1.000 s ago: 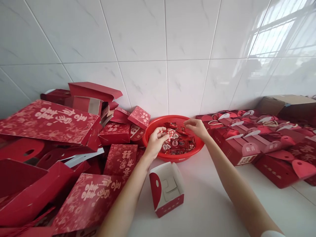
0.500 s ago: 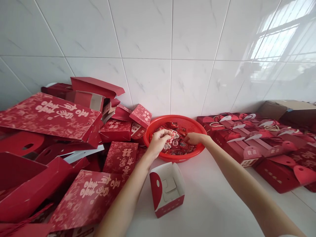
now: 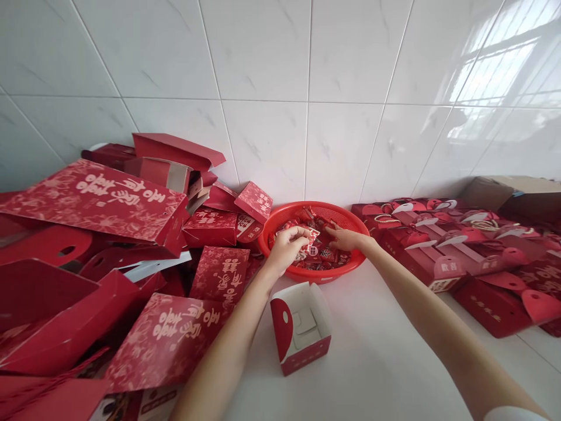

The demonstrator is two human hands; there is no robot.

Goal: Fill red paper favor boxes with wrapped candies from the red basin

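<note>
A red plastic basket (image 3: 312, 277) stands against the tiled wall, with many red wrapped candies (image 3: 325, 255) in it. Over its left side is my left hand (image 3: 289, 248), its fingers closed on a red-and-white wrapped candy (image 3: 312, 236). My right hand (image 3: 344, 238) reaches into the right side of the basket, fingers apart and touching the candies, with nothing seen held. In front of the basket an open red box (image 3: 302, 327) with a white inside sits on the white table; no candy shows in it.
Red boxes and folded cartons (image 3: 127, 199) are heaped on the left, close to my left forearm. Rows of closed red boxes (image 3: 442, 251) with handles stand on the right. Behind them is a brown cardboard box (image 3: 491, 193) by the wall.
My right hand has spread its fingers and shifted slightly back in the basket. My left hand keeps the candy, now turned and more covered by its fingers. The whole view has shifted slightly.
</note>
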